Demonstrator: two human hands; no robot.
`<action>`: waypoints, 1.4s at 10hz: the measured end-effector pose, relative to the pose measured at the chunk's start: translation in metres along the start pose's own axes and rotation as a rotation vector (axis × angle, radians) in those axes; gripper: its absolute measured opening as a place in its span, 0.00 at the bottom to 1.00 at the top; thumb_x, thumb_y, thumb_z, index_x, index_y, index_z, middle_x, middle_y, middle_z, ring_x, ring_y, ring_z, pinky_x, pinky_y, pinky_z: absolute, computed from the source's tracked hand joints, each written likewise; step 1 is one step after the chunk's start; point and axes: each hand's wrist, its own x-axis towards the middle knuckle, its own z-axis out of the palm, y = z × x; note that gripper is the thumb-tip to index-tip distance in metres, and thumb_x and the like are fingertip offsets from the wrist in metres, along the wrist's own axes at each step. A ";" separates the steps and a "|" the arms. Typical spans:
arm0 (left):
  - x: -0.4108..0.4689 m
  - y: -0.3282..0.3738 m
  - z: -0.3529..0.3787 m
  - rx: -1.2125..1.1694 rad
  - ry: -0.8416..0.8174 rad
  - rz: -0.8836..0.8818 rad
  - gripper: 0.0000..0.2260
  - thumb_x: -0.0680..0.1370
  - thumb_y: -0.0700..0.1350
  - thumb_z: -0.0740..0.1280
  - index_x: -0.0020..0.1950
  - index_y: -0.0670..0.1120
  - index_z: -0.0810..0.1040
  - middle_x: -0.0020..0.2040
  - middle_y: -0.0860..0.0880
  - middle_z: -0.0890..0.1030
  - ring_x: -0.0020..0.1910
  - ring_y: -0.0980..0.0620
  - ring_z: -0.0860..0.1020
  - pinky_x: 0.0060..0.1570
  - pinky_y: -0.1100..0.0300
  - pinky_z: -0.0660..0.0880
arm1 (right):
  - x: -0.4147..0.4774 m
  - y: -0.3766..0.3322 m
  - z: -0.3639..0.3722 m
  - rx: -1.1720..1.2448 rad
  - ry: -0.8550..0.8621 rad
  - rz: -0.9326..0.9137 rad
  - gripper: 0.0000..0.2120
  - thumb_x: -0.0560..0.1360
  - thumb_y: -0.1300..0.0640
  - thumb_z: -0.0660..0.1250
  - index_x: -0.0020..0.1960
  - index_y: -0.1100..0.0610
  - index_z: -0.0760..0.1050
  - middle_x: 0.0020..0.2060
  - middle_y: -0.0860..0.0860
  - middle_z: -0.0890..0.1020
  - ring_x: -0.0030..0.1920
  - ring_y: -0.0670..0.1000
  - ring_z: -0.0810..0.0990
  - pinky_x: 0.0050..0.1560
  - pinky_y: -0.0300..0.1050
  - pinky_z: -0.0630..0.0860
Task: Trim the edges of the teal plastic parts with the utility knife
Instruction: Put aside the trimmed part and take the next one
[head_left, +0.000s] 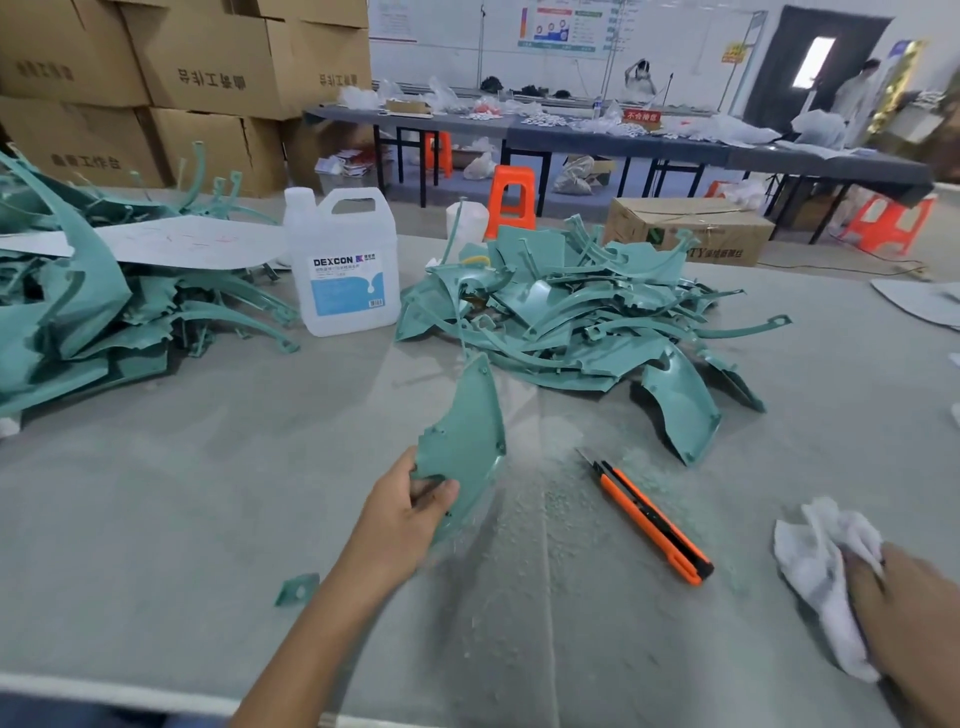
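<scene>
My left hand (402, 512) grips the lower end of a curved teal plastic part (465, 436), held upright above the grey table (208, 493). An orange and black utility knife (649, 519) lies on the table to the right of it, blade out, touched by neither hand. My right hand (904, 608) rests on a crumpled white cloth (821, 566) at the right edge; how its fingers lie is hidden. A heap of teal parts (571, 312) lies behind the knife, and another heap (78, 312) sits at the left.
A clear plastic jug (345, 265) labelled DEXCON stands between the two heaps. Plastic shavings (550, 499) litter the table's middle, and a small teal offcut (297, 588) lies near the front edge. Cardboard boxes (182, 78), orange stools and cluttered tables stand behind.
</scene>
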 end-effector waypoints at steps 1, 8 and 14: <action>-0.005 0.020 0.002 -0.170 -0.003 0.030 0.15 0.81 0.35 0.65 0.65 0.49 0.72 0.55 0.52 0.86 0.55 0.52 0.84 0.53 0.59 0.80 | -0.008 -0.051 -0.011 0.119 0.038 -0.046 0.17 0.78 0.38 0.57 0.44 0.52 0.70 0.37 0.61 0.78 0.40 0.64 0.79 0.35 0.48 0.74; -0.052 0.061 0.016 -0.135 -0.241 0.150 0.20 0.81 0.28 0.58 0.64 0.50 0.64 0.43 0.45 0.82 0.40 0.51 0.79 0.39 0.59 0.77 | -0.124 -0.263 0.031 0.545 0.011 -0.705 0.10 0.82 0.44 0.57 0.59 0.48 0.66 0.45 0.46 0.73 0.41 0.50 0.73 0.35 0.45 0.66; -0.051 0.082 0.024 0.136 0.101 0.316 0.22 0.81 0.49 0.66 0.72 0.66 0.67 0.71 0.57 0.71 0.68 0.58 0.70 0.68 0.59 0.66 | -0.125 -0.243 0.008 1.236 -0.591 -0.510 0.12 0.82 0.51 0.61 0.62 0.43 0.80 0.58 0.45 0.84 0.58 0.45 0.82 0.55 0.38 0.79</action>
